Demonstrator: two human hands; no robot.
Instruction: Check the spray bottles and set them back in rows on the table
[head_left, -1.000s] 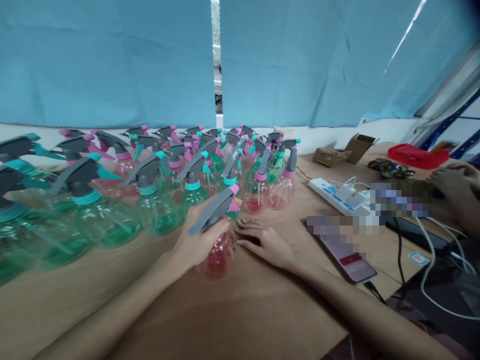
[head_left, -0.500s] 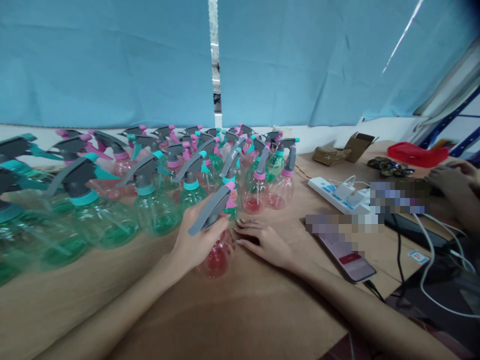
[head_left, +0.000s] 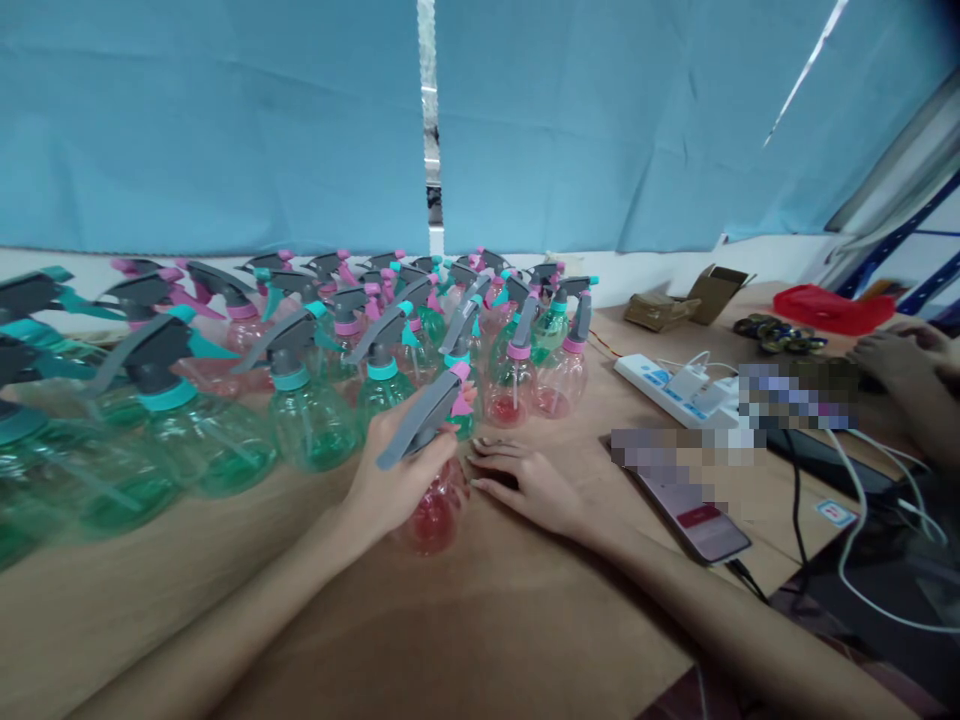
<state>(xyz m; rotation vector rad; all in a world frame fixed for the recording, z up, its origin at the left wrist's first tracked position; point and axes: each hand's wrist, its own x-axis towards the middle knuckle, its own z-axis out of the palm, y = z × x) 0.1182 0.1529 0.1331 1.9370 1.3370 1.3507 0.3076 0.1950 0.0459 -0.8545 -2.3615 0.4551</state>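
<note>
My left hand (head_left: 397, 465) is closed round the neck of a pink spray bottle (head_left: 433, 515), whose grey trigger head with a pink nozzle leans over the fingers. The bottle's clear pink body shows below the hand, just above or on the table. My right hand (head_left: 529, 485) lies flat on the table right of that bottle, fingers stretched towards it and holding nothing. Behind the hands stand a green spray bottle (head_left: 382, 390) with a turquoise collar and a pink spray bottle (head_left: 510, 390). Part of the held bottle's neck is hidden by my fingers.
Several more green and pink spray bottles (head_left: 311, 430) crowd the table's left and back. To the right are a white power strip (head_left: 675, 390), a plugged-in phone (head_left: 690, 510), cables and an open cardboard box (head_left: 720, 295). Another person's hands (head_left: 904, 355) rest at the far right.
</note>
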